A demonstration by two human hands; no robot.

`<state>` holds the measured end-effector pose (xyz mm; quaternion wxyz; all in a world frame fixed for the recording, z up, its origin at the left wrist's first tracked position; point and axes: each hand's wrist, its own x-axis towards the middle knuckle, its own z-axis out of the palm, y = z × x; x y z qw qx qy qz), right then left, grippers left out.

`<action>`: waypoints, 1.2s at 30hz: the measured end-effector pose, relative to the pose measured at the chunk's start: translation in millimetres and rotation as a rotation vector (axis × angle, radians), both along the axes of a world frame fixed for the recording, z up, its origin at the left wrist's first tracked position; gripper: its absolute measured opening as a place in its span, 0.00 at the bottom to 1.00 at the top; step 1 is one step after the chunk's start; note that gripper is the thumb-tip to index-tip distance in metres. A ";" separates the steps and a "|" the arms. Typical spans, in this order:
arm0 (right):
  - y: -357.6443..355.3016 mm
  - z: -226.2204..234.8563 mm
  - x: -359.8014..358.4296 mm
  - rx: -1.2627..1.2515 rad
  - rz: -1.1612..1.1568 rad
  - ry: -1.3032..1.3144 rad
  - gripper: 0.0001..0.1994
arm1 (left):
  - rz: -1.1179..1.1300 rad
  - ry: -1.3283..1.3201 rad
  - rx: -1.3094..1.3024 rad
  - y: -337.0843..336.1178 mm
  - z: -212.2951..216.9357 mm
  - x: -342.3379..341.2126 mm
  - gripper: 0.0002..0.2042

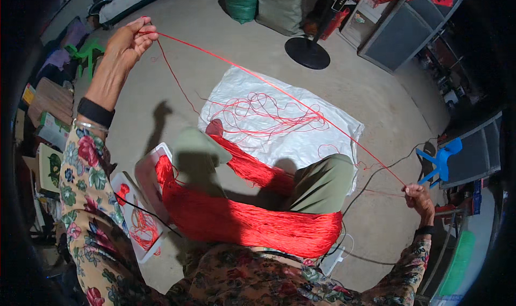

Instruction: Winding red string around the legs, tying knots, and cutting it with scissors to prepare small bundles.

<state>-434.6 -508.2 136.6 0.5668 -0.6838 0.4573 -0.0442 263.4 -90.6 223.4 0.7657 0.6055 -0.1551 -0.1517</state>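
1. One red thread [279,91] is drawn taut between two raised hands, running from the left hand [128,41] at upper left down to the right hand [418,195] at lower right.
2. Its upper end is pinched in the fingertips of the left hand; the right hand is closed around the lower end, though how the fingers are set there cannot be told at the blurred edge of the view.
3. A thick bundle of red threads [242,220] is draped across the seated person's lap and over the knees [322,182], with one end resting on a white tray [145,169] at the left.
4. Loose red strands [263,112] are spread in tangled loops on a white sheet [322,139] laid on the concrete floor [215,42].
5. The thread is judged light, limp and thin, probably easily snagged or snapped under a sharp pull; it is best taken near its ends in a fingertip pinch, with tension kept even.
6. The bundle is judged soft and prone to tangling, and is best lifted from beneath.
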 end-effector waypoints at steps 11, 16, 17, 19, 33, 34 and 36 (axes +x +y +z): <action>-30.8 -52.7 184.1 0.219 -0.152 -0.359 0.09 | -0.255 -0.023 0.347 -171.4 -33.3 -56.5 0.20; 17.7 -25.8 349.8 0.538 0.097 -0.666 0.09 | -0.785 0.196 0.402 -217.7 -106.7 -125.9 0.20; 29.9 -17.9 376.6 0.583 0.151 -0.721 0.10 | -0.857 0.147 0.238 -221.7 -109.4 -142.6 0.20; 44.4 -4.5 419.7 0.683 0.230 -0.768 0.10 | -0.830 -1.156 0.001 -225.6 -123.2 -129.7 0.19; -334.5 -202.7 325.6 0.356 -0.562 -0.905 0.06 | -0.118 0.064 0.991 132.6 -142.9 35.6 0.10; -354.1 -216.7 304.0 0.199 -0.266 -0.957 0.04 | -0.119 0.102 0.944 144.7 -152.9 30.2 0.10; -316.6 -261.2 333.3 0.115 -0.150 -0.715 0.05 | -0.047 0.134 0.970 167.1 -122.0 -1.1 0.10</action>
